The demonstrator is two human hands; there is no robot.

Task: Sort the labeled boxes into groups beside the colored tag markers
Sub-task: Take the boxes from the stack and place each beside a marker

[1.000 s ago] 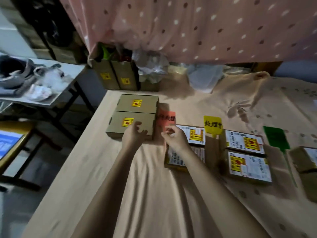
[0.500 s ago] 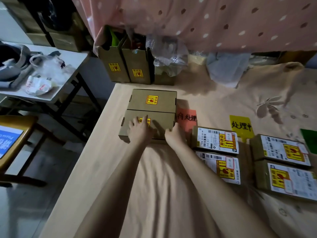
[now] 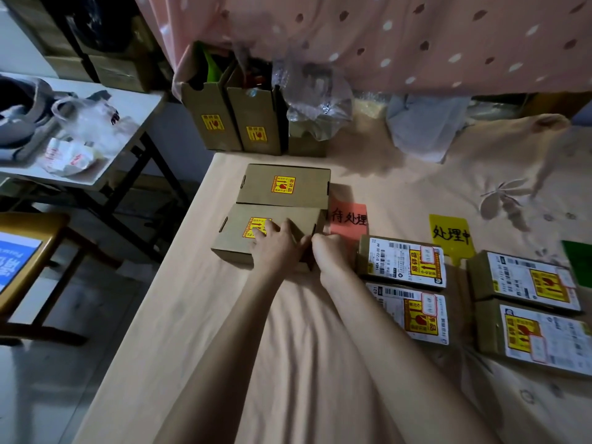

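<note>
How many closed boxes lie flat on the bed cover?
6: two plain boxes left of the red tag, two labelled between red and yellow tags, two further right. More may lie beyond the frame.

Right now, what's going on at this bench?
A person is sorting boxes by tag. The left hand lies flat on the near plain box, the right hand is at its right end, beside the red tag. Another plain box sits behind it. Two labeled pairs lie either side of the yellow tag.
</note>
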